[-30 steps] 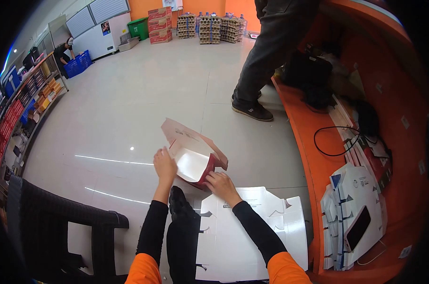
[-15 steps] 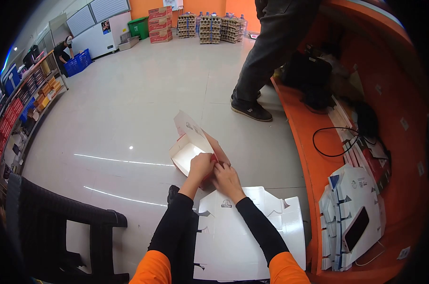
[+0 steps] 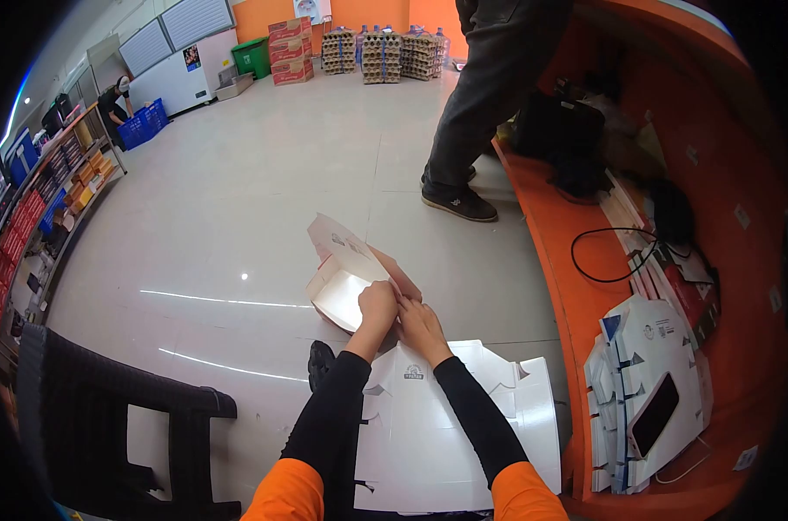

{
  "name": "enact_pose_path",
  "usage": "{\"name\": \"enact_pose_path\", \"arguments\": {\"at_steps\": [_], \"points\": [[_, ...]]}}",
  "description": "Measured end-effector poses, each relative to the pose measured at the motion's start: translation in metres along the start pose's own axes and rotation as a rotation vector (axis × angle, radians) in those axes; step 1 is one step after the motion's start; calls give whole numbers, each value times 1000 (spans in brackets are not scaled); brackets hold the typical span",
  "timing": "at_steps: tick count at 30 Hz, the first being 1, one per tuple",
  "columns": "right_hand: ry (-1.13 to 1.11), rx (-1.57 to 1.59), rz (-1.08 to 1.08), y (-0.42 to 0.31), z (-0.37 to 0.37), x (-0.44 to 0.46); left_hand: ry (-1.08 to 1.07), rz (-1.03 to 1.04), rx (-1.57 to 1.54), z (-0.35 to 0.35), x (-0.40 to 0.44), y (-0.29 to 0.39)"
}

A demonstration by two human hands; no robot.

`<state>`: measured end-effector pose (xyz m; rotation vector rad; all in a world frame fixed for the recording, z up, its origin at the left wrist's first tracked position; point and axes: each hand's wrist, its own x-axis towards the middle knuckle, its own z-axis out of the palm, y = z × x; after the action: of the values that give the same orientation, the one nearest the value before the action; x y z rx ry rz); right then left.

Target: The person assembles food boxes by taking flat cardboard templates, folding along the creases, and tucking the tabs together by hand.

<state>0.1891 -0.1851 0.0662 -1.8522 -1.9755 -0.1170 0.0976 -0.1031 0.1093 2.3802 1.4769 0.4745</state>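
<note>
A partly folded cardboard box (image 3: 337, 293), white inside with a reddish-brown outside, is tilted above the floor in front of me. Its printed lid flap stands up at the far side. My left hand (image 3: 378, 306) is closed on the near right wall of the box, knuckles up. Close beside it, my right hand (image 3: 422, 330) pinches the same corner from outside, its fingertips partly hidden. Below my forearms lie flat white box blanks (image 3: 446, 434) with cut slots and a small printed logo.
A black plastic stool (image 3: 107, 391) stands at left. On the orange shelf (image 3: 559, 321) at right are more box blanks (image 3: 663, 339), a phone (image 3: 655, 417) and a black cable. A person's legs (image 3: 481, 104) stand ahead. Another person bends over a blue crate (image 3: 142, 124) far left.
The box has turned slightly, and its raised flap leans further left and lower. My left hand has shifted a little right, closer to my right hand. Both stay on the box.
</note>
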Motion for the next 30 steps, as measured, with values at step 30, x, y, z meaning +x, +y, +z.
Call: {"name": "enact_pose_path", "arguments": {"at_steps": [30], "points": [[47, 570, 961, -46, 15, 63, 54, -464, -147, -29, 25, -153]]}}
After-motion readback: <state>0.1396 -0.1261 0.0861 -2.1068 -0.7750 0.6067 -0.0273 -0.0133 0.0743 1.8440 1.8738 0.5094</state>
